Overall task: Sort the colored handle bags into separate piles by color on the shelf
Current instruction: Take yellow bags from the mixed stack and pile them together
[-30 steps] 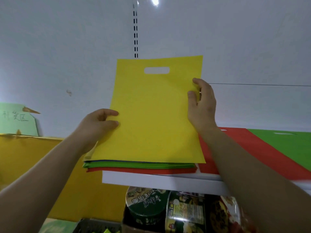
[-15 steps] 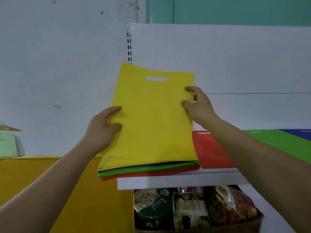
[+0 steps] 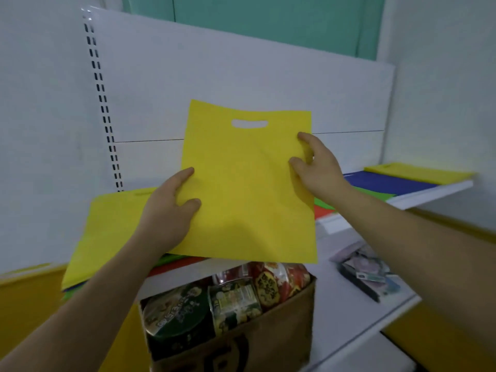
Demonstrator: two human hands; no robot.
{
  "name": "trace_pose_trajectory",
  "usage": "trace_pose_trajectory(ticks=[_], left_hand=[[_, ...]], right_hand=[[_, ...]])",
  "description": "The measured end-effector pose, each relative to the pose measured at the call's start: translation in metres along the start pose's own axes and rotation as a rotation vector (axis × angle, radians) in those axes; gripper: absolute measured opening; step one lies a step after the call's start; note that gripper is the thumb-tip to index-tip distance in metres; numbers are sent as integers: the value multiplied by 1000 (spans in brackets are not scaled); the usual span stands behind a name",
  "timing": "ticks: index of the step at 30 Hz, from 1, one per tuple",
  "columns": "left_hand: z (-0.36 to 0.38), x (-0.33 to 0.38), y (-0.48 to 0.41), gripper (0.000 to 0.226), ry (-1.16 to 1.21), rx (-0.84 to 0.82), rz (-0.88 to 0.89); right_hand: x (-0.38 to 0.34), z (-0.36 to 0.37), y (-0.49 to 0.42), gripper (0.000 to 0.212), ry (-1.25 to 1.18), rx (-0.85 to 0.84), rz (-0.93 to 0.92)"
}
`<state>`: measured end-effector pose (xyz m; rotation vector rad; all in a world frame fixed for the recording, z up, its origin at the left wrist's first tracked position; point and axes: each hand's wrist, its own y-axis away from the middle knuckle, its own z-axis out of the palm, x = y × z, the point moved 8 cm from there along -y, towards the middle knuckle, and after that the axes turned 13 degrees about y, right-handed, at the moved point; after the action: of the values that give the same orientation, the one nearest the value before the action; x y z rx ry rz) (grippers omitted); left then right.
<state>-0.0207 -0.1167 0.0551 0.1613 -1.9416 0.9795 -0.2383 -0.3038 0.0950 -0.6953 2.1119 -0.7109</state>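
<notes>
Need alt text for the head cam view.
The left hand and right hand hold up a yellow handle bag by its side edges before a white shelf. A mixed stack topped with yellow lies lower left; a yellow pile and blue pile lie far right on the shelf. A cardboard box of snacks sits below.

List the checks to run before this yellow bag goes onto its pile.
1. The left hand grips the held yellow bag at its left edge: ok.
2. The right hand pinches its right edge: ok.
3. Only one bag in the grip: cannot tell.
4. The yellow pile is in view at the far right of the shelf: ok.
5. Bag above that pile: not ok, it hangs well to the left, beyond the blue pile.
</notes>
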Motion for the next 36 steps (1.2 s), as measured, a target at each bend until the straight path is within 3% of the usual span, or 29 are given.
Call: trace_pose_trajectory(ticks=[9, 22, 36], left_hand=[[142, 59, 25, 58, 104, -257, 49], [400, 175, 103, 57, 295, -496, 84], [597, 246, 131, 56, 439, -757, 163]], right_hand=[[93, -144, 35, 53, 203, 123, 108], [255, -388, 127, 52, 451, 265, 316], [379, -514, 175, 51, 583, 426, 567]])
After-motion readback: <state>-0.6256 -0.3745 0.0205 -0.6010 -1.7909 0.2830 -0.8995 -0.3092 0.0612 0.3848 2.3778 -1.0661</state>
